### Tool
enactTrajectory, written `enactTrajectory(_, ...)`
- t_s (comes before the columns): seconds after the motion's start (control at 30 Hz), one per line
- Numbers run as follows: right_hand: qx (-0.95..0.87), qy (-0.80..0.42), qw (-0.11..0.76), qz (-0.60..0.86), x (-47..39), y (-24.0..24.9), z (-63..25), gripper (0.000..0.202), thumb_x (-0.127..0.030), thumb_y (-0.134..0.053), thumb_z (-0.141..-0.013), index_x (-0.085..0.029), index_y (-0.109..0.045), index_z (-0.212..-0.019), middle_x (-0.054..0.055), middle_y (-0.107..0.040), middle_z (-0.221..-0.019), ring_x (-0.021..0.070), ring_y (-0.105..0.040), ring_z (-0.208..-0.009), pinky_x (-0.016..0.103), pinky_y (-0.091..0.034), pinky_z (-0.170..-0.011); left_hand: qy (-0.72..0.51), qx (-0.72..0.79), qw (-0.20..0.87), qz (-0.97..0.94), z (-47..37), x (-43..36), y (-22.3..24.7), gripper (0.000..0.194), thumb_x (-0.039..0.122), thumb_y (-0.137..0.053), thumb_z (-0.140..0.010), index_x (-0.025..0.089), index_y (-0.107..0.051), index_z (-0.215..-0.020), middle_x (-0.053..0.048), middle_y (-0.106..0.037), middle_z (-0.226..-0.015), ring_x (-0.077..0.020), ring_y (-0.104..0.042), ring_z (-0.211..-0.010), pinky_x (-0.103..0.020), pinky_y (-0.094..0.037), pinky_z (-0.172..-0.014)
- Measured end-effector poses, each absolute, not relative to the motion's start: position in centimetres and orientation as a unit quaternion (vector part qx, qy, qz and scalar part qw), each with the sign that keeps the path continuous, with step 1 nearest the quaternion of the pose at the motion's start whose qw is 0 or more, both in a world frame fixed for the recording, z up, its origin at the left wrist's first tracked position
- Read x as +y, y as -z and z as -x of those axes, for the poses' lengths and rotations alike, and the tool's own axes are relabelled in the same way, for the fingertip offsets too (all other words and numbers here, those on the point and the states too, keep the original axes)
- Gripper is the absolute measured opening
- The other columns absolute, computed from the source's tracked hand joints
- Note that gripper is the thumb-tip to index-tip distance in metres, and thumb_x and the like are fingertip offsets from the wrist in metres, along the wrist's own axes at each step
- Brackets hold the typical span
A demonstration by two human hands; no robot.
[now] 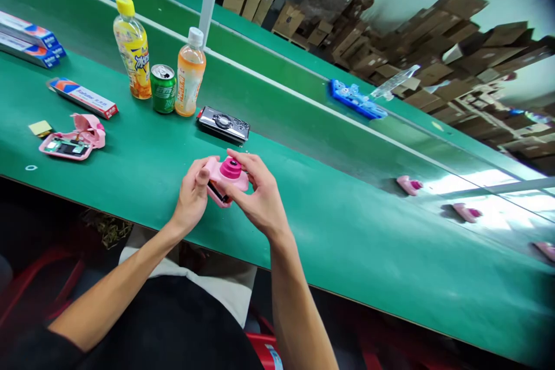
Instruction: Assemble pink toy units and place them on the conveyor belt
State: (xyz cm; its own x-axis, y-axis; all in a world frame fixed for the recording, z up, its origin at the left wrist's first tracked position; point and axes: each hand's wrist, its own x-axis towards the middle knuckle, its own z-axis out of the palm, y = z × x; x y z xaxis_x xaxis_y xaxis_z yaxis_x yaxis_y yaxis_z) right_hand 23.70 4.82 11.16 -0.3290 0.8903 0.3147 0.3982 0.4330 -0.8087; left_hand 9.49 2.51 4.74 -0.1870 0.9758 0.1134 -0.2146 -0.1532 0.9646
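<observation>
Between my two hands, above the green bench [151,185], is a pink toy camera [219,172] with a dark pink lens. Its casing is parted along the lower side, and dark inner parts show in the gap. My left hand [193,188] grips the camera's left end, thumb against the front. On the other side, my right hand [256,191] has its fingers at the top by the lens and its thumb underneath. Further left, an opened pink camera casing [89,133] lies with its circuit board exposed, beside a small yellow pad [40,128].
Beyond my hands lie a black and silver device [223,124], an orange bottle [191,72], a green can [163,89] and a yellow-capped bottle [132,49]. Long printed boxes [82,97] are at left. Pink cameras [410,185] and a blue tray [358,99] are on the right.
</observation>
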Motion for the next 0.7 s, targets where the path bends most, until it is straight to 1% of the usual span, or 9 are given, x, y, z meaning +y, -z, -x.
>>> enactTrajectory(0.1, -0.784, -0.277, 0.369, 0.414, 6.4, -12.7, -23.4, 0.053, -0.042, -0.077, -0.088, -0.030, -0.064, -0.138, 0.006, -0.065, -0.116, 0.0207, -0.063, -0.105, 0.038, -0.054, -0.096, -0.664, 0.420, 0.435, -0.439, -9.4, 3.9, -5.7, 0.076, 0.082, -0.041, -0.090, 0.018, -0.063, -0.126, -0.015, -0.067, -0.133, -0.0284, -0.064, -0.123, -0.037, -0.053, -0.100)
enactTrajectory(0.17, -0.795, -0.275, 0.350, 0.413, 7.3, -13.3, -23.2, 0.058, -0.048, -0.075, -0.089, -0.029, -0.061, -0.142, 0.006, -0.066, -0.115, 0.0206, -0.063, -0.101, 0.039, -0.054, -0.093, -0.675, 0.392, 0.444, -0.440, -9.5, 4.8, -6.3, 0.073, 0.081, -0.042, -0.091, 0.018, -0.065, -0.118, -0.013, -0.072, -0.122, -0.0275, -0.069, -0.115, -0.037, -0.055, -0.095)
enactTrajectory(0.23, -0.779, -0.264, 0.366, 0.436, 7.7, -13.5, -23.1, 0.066, -0.056, -0.074, -0.088, -0.026, -0.058, -0.144, 0.007, -0.067, -0.118, 0.0208, -0.064, -0.096, 0.040, -0.056, -0.089, -0.686, 0.385, 0.455, -0.417, -10.0, 5.5, -6.8, 0.068, 0.080, -0.044, -0.091, 0.018, -0.064, -0.112, -0.011, -0.076, -0.109, -0.0265, -0.073, -0.105, -0.036, -0.058, -0.090)
enactTrajectory(0.3, -0.731, -0.219, 0.427, 0.486, 7.3, -13.4, -22.9, 0.064, -0.062, -0.072, -0.087, -0.021, -0.063, -0.135, 0.010, -0.067, -0.120, 0.0212, -0.065, -0.093, 0.040, -0.056, -0.083, -0.700, 0.388, 0.467, -0.376, -10.5, 6.0, -7.2, 0.066, 0.080, -0.043, -0.092, 0.019, -0.064, -0.108, -0.010, -0.077, -0.098, -0.0263, -0.075, -0.099, -0.037, -0.059, -0.087)
enactTrajectory(0.37, -0.684, -0.162, 0.479, 0.526, 6.3, -13.1, -22.7, 0.052, -0.065, -0.066, -0.089, -0.018, -0.070, -0.112, 0.011, -0.069, -0.112, 0.0222, -0.066, -0.091, 0.039, -0.056, -0.078, -0.713, 0.383, 0.477, -0.342, -11.1, 6.4, -7.5, 0.066, 0.079, -0.042, -0.093, 0.018, -0.063, -0.107, -0.010, -0.077, -0.091, -0.0264, -0.076, -0.095, -0.037, -0.060, -0.084)
enactTrajectory(0.4, -0.676, -0.144, 0.486, 0.535, 5.7, -12.9, -22.6, 0.048, -0.064, -0.064, -0.091, -0.019, -0.071, -0.103, 0.010, -0.070, -0.108, 0.0230, -0.066, -0.093, 0.039, -0.056, -0.078, -0.716, 0.377, 0.484, -0.333, -11.3, 6.5, -7.6, 0.066, 0.079, -0.042, -0.093, 0.018, -0.063, -0.106, -0.010, -0.077, -0.090, -0.0262, -0.076, -0.093, -0.037, -0.060, -0.083)
enactTrajectory(0.47, -0.686, -0.141, 0.473, 0.534, 4.8, -12.3, -22.4, 0.042, -0.062, -0.064, -0.092, -0.021, -0.072, -0.097, 0.010, -0.070, -0.106, 0.0244, -0.066, -0.098, 0.041, -0.057, -0.083, -0.717, 0.364, 0.497, -0.328, -11.7, 6.6, -7.6, 0.067, 0.080, -0.043, -0.092, 0.018, -0.064, -0.107, -0.011, -0.077, -0.094, -0.0255, -0.075, -0.091, -0.037, -0.060, -0.082)
enactTrajectory(0.6, -0.694, -0.186, 0.468, 0.515, 4.5, -11.2, -21.8, 0.034, -0.055, -0.066, -0.094, -0.025, -0.075, -0.107, 0.009, -0.069, -0.114, 0.0256, -0.065, -0.105, 0.045, -0.056, -0.096, -0.711, 0.366, 0.507, -0.321, -12.3, 6.8, -7.4, 0.070, 0.082, -0.044, -0.090, 0.017, -0.067, -0.104, -0.011, -0.076, -0.096, -0.0235, -0.074, -0.091, -0.035, -0.058, -0.083)
enactTrajectory(0.7, -0.673, -0.206, 0.491, 0.513, 4.9, -10.4, -21.6, 0.031, -0.052, -0.065, -0.095, -0.026, -0.077, -0.106, 0.009, -0.067, -0.117, 0.0254, -0.065, -0.107, 0.046, -0.059, -0.096, -0.728, 0.380, 0.495, -0.283, -12.8, 7.2, -7.1, 0.069, 0.081, -0.043, -0.091, 0.017, -0.067, -0.098, -0.010, -0.074, -0.090, -0.0216, -0.072, -0.085, -0.033, -0.057, -0.080)
